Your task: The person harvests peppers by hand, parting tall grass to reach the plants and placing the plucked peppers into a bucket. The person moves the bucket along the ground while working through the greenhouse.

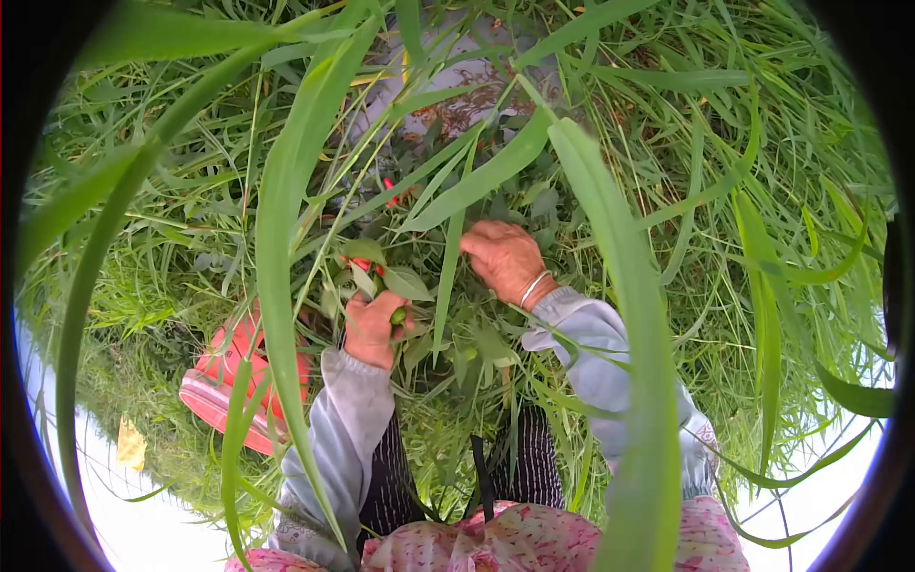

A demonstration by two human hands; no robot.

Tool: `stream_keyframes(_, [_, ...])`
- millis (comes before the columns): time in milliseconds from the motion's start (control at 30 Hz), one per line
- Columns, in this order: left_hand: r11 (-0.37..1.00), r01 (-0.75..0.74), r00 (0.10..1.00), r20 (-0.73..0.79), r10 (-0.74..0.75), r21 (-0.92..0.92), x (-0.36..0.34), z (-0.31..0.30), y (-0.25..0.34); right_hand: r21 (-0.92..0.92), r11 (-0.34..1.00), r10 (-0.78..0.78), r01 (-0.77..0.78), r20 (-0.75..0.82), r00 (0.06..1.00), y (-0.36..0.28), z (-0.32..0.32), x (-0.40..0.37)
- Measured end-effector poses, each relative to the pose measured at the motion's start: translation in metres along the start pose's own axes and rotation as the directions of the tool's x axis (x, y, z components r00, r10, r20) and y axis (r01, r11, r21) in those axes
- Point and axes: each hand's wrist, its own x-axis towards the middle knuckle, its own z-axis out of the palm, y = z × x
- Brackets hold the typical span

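Note:
My left hand (pixel 374 326) is closed around small peppers, and a green one (pixel 397 316) shows at my fingers. Just above it a red pepper (pixel 362 264) hangs among the leaves of a low pepper plant (pixel 481 343). Another red pepper (pixel 389 194) shows farther back. My right hand (pixel 503 258), with a silver bangle (pixel 534 287) at the wrist, reaches into the foliage to the right. Its fingertips are curled down into the leaves and hidden. Both arms wear grey sleeves.
A red and pink basket (pixel 229 383) sits low on the left beside my left arm. Tall grass blades (pixel 286 238) cross in front of the camera and crowd all sides. Grey ground (pixel 448 95) shows behind the plant.

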Motion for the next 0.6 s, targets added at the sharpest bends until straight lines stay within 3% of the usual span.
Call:
stream_keyframes(67, [0.977,0.158,0.987,-0.029,-0.156,0.144,-0.015,-0.008,0.013,-0.001,0.999,0.033,-0.033,0.019,0.999,-0.001,0.002,0.001])
stream_keyframes(167, [0.944,0.009,0.995,0.093,-0.042,0.329,-0.039,-0.009,0.016,-0.029,0.997,0.073,-0.071,0.082,0.994,-0.005,0.004,0.0])
stream_keyframes(200, [0.906,0.03,0.994,0.081,-0.071,0.423,-0.038,-0.017,0.01,-0.05,0.996,0.079,-0.074,0.093,0.993,-0.004,0.003,-0.002])
stream_keyframes(233, [0.829,-0.179,0.981,0.159,0.11,0.53,-0.042,-0.02,0.011,-0.077,0.994,0.085,-0.078,0.102,0.991,-0.004,0.001,-0.002])
stream_keyframes(300, [0.526,-0.559,0.827,0.382,0.413,0.641,-0.047,-0.02,0.012,-0.127,0.991,0.062,-0.051,0.082,0.995,-0.004,0.0,-0.005])
stream_keyframes(333, [0.69,-0.414,0.91,0.284,0.301,0.593,-0.056,-0.001,0.029,-0.154,0.987,0.055,-0.042,0.08,0.995,-0.004,0.002,-0.009])
stream_keyframes(367, [0.605,-0.511,0.857,0.315,0.407,0.61,-0.056,0.02,0.038,-0.089,0.995,0.049,-0.044,0.045,0.998,0.002,0.01,-0.012])
stream_keyframes(433, [0.385,-0.674,0.702,0.386,0.598,0.63,-0.042,0.057,0.056,-0.17,0.984,0.043,-0.046,-0.024,0.999,-0.01,0.002,-0.01])
stream_keyframes(500, [0.186,-0.701,0.646,0.501,0.576,0.689,0.019,0.076,0.055,-0.218,0.973,0.077,-0.073,0.009,0.997,-0.01,0.008,-0.009])
stream_keyframes(600, [0.122,-0.79,0.546,0.598,0.588,0.601,0.081,0.134,0.041,-0.262,0.963,0.076,-0.067,0.026,0.997,-0.008,0.006,-0.007])
